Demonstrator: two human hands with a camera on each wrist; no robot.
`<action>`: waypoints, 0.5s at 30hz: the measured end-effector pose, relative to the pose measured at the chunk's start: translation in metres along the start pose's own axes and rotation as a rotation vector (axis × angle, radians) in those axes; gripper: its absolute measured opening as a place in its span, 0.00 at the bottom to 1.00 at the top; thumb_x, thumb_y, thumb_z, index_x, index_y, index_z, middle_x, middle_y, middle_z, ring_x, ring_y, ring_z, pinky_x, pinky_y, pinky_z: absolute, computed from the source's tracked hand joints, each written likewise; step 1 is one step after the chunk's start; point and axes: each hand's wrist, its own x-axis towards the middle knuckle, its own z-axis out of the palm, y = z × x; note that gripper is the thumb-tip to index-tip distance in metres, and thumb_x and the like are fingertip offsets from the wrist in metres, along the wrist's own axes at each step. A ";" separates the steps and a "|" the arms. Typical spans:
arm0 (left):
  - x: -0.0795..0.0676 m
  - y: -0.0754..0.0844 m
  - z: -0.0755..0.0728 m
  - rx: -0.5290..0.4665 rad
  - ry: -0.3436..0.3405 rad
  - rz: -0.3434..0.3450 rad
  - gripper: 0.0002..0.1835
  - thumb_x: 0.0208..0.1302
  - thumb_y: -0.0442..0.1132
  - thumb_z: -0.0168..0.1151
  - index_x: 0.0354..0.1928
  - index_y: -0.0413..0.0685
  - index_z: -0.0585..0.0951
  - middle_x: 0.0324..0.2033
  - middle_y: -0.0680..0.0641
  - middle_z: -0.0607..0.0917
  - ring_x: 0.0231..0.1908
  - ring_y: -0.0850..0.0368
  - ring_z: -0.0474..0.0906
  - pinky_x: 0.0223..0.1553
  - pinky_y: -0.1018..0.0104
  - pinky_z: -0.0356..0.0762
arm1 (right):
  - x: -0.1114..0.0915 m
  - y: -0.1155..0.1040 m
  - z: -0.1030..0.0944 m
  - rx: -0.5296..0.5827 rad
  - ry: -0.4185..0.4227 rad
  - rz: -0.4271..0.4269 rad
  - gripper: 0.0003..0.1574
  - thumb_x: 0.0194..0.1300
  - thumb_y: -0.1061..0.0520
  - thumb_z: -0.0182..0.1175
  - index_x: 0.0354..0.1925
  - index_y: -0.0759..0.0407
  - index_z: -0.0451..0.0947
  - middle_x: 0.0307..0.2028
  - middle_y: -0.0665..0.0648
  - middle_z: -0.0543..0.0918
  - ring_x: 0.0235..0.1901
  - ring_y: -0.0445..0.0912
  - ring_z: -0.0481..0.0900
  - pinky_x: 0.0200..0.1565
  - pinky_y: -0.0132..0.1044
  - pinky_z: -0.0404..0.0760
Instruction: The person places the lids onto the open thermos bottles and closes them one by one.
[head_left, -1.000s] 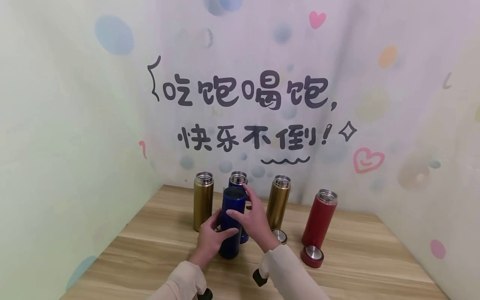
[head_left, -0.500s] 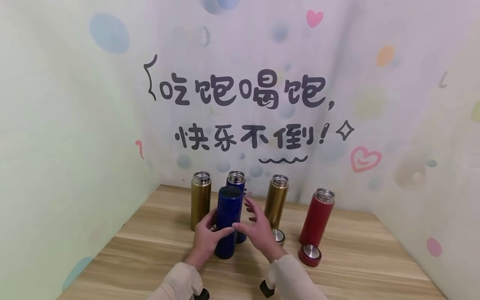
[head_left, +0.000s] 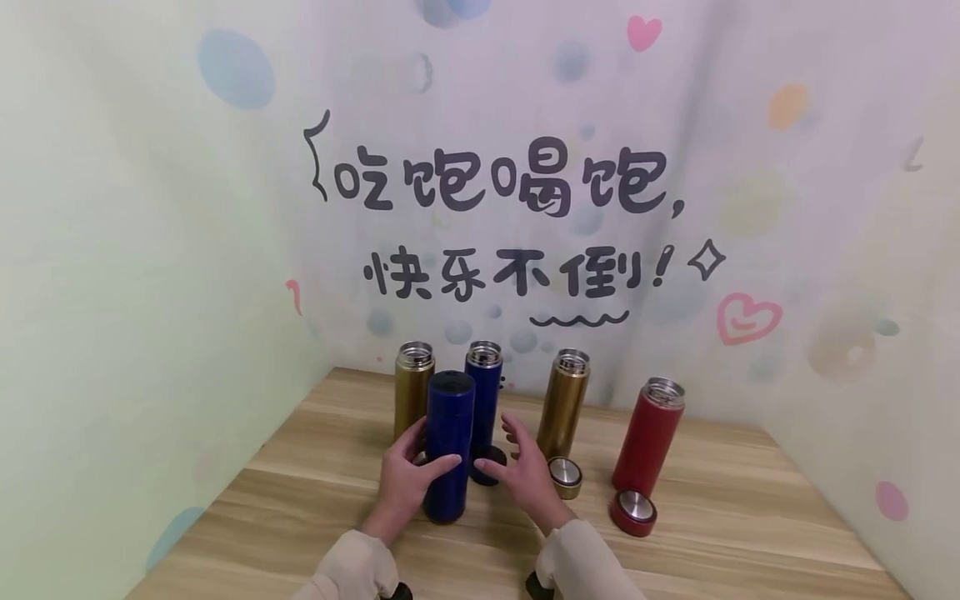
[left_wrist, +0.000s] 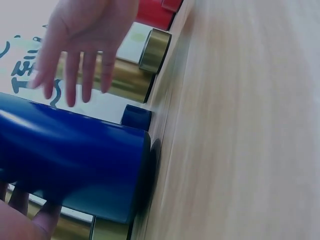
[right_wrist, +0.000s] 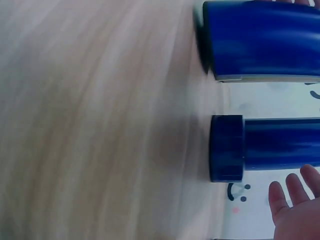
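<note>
My left hand grips an upright blue thermos flask with a dark top, fingers behind it and thumb across the near side. In the left wrist view its lower end is close to the tabletop; whether it touches I cannot tell. To its right, my right hand hovers with spread fingers, holding nothing. Behind stands a second blue thermos flask without its lid, its steel mouth showing. A blue lid sits in front of that flask, partly covered by the right hand in the head view.
Two open gold flasks and an open red flask stand along the back of the wooden table. A gold lid and a red lid lie before their flasks. A printed curtain hangs behind.
My right hand has let go of the near blue flask and drawn off to the right. My left hand still holds that flask, which has shifted slightly left, uncovering more of the rear blue flask.
</note>
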 end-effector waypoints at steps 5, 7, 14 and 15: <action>-0.006 0.005 -0.010 0.022 0.018 0.002 0.37 0.51 0.34 0.76 0.64 0.33 0.72 0.56 0.33 0.78 0.53 0.40 0.76 0.53 0.49 0.76 | 0.004 0.014 0.008 -0.065 -0.006 0.059 0.49 0.55 0.53 0.74 0.69 0.62 0.62 0.66 0.67 0.67 0.63 0.66 0.65 0.60 0.61 0.67; -0.008 0.007 -0.014 0.033 0.021 -0.002 0.37 0.51 0.34 0.75 0.64 0.33 0.71 0.56 0.33 0.78 0.53 0.39 0.77 0.52 0.48 0.76 | 0.006 0.019 0.012 -0.096 -0.009 0.073 0.49 0.55 0.53 0.74 0.68 0.63 0.62 0.66 0.68 0.67 0.62 0.66 0.66 0.59 0.60 0.68; -0.010 0.008 -0.021 0.028 0.017 -0.018 0.38 0.52 0.34 0.75 0.65 0.34 0.70 0.56 0.34 0.78 0.53 0.42 0.77 0.51 0.52 0.77 | 0.010 0.027 0.017 -0.167 -0.040 0.141 0.51 0.54 0.52 0.74 0.68 0.68 0.61 0.63 0.73 0.69 0.62 0.65 0.67 0.60 0.61 0.66; -0.010 0.008 -0.023 0.027 0.017 -0.017 0.38 0.52 0.33 0.75 0.65 0.34 0.70 0.56 0.34 0.78 0.53 0.42 0.77 0.50 0.54 0.77 | 0.011 0.027 0.017 -0.170 -0.047 0.160 0.51 0.54 0.52 0.74 0.69 0.67 0.61 0.63 0.72 0.69 0.63 0.65 0.66 0.61 0.60 0.65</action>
